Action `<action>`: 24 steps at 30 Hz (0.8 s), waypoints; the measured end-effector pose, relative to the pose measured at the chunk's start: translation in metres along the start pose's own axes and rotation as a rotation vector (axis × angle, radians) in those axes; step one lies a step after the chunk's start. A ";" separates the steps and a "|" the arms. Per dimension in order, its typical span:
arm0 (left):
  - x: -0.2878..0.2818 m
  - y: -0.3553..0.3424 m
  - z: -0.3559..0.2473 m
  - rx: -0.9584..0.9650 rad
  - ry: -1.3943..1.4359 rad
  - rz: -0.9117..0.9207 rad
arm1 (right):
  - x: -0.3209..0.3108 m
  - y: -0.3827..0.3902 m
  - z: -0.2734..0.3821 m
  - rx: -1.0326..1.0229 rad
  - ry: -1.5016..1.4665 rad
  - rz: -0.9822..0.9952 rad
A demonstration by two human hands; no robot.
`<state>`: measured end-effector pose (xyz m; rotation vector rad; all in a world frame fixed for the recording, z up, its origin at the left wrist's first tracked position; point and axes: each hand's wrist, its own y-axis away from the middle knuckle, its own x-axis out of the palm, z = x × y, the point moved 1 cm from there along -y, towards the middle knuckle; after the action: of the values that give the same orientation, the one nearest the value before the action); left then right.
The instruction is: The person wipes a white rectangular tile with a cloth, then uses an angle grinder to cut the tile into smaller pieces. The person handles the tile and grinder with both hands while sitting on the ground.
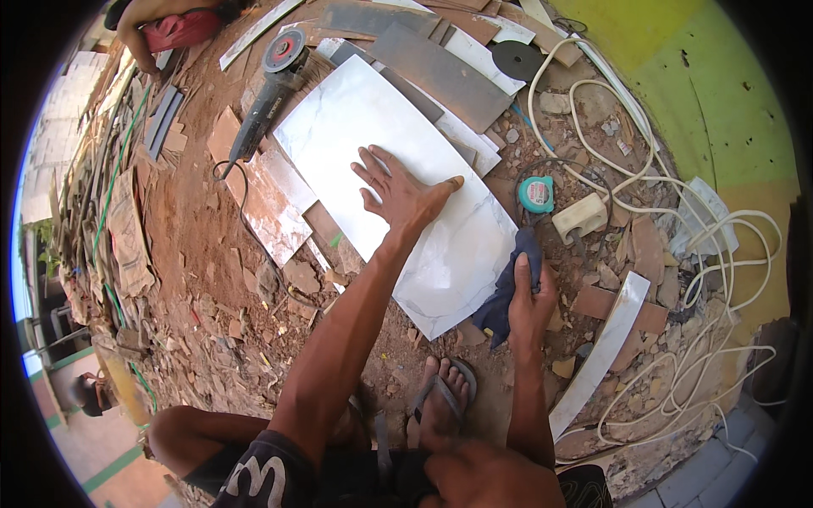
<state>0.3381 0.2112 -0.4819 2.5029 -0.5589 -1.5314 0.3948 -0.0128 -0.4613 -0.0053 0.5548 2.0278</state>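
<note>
A large white marbled tile (pixel 339 127) lies slantwise over other tile pieces in front of me. My left hand (pixel 398 186) rests flat on its middle, fingers spread and thumb stretched toward the right edge. At the tile's near right corner, my right hand (pixel 533 300) grips a dark blue cloth (pixel 501 306), which hangs down over the tile's edge. Part of the tile under my left hand and forearm is hidden. Beyond the tile's left edge lies an angle grinder (pixel 269 97) with a red-centred disc, its cord trailing toward me.
Right of the tile are a teal tape measure (pixel 535 195), a white socket block (pixel 580 218) and a looping white cable (pixel 677 182). A narrow white tile strip (pixel 605 347) lies beside my right forearm. Broken tiles and rubble cover the ground. Another person (pixel 161 30) crouches at the far left.
</note>
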 end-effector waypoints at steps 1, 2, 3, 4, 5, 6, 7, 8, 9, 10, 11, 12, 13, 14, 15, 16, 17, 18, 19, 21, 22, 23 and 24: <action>-0.003 -0.006 -0.005 0.020 0.006 -0.004 | 0.002 0.002 -0.004 0.016 -0.024 0.008; -0.001 -0.005 -0.008 0.034 0.019 -0.008 | 0.001 -0.002 -0.010 0.027 -0.045 -0.002; 0.000 -0.003 -0.009 0.048 0.031 -0.013 | -0.001 -0.003 -0.014 0.038 -0.067 -0.011; -0.002 0.002 -0.004 0.039 0.026 -0.001 | -0.003 -0.004 -0.017 0.040 -0.076 -0.012; -0.002 0.006 0.004 0.034 0.021 0.017 | -0.006 -0.005 -0.018 0.044 -0.085 -0.019; -0.003 0.013 0.014 0.027 -0.023 0.014 | -0.007 -0.004 -0.019 0.054 -0.092 -0.025; -0.002 0.017 0.021 0.001 -0.055 0.029 | -0.009 -0.004 -0.017 0.043 -0.081 -0.032; -0.004 0.018 0.022 -0.016 -0.061 0.012 | -0.006 -0.002 -0.013 0.033 -0.071 -0.026; -0.004 0.017 0.021 -0.032 -0.067 -0.004 | -0.004 0.000 -0.011 0.024 -0.061 -0.020; -0.001 0.010 0.014 -0.018 -0.053 -0.003 | -0.002 0.000 -0.013 0.038 -0.065 -0.021; 0.002 0.001 0.004 -0.004 -0.035 -0.009 | 0.000 -0.002 -0.013 0.045 -0.070 -0.018; 0.002 -0.003 -0.003 0.039 -0.007 -0.036 | 0.001 -0.002 -0.013 0.051 -0.075 -0.015; -0.002 -0.002 0.000 0.050 0.000 -0.039 | 0.003 -0.002 -0.011 0.049 -0.079 -0.008; -0.001 0.000 0.004 0.065 0.006 -0.031 | 0.002 -0.002 -0.013 0.052 -0.079 -0.012; 0.001 0.004 0.006 0.087 0.014 -0.016 | -0.002 -0.003 -0.014 0.055 -0.079 -0.025; -0.003 0.011 0.015 0.044 -0.018 0.032 | -0.005 -0.004 -0.015 0.048 -0.090 -0.034; -0.010 0.017 0.027 0.005 -0.042 0.053 | -0.005 -0.003 -0.016 0.043 -0.105 -0.034; -0.008 0.018 0.034 0.006 -0.028 0.030 | -0.004 -0.001 -0.017 0.038 -0.119 -0.035; -0.005 0.018 0.038 0.007 -0.014 0.009 | -0.005 -0.002 -0.017 0.041 -0.102 -0.039; -0.003 0.008 0.017 -0.037 -0.037 -0.026 | -0.003 -0.004 -0.014 0.041 -0.066 -0.024; -0.006 0.003 0.008 -0.025 -0.035 -0.025 | -0.001 -0.004 -0.012 0.042 -0.081 -0.014; -0.005 0.003 0.008 -0.006 -0.022 -0.029 | -0.002 -0.004 -0.011 0.047 -0.094 -0.019; -0.005 0.004 0.009 0.013 -0.008 -0.032 | -0.002 -0.004 -0.011 0.051 -0.107 -0.024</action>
<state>0.3274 0.2101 -0.4810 2.5287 -0.5341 -1.5553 0.3966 -0.0174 -0.4722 0.1259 0.5363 1.9772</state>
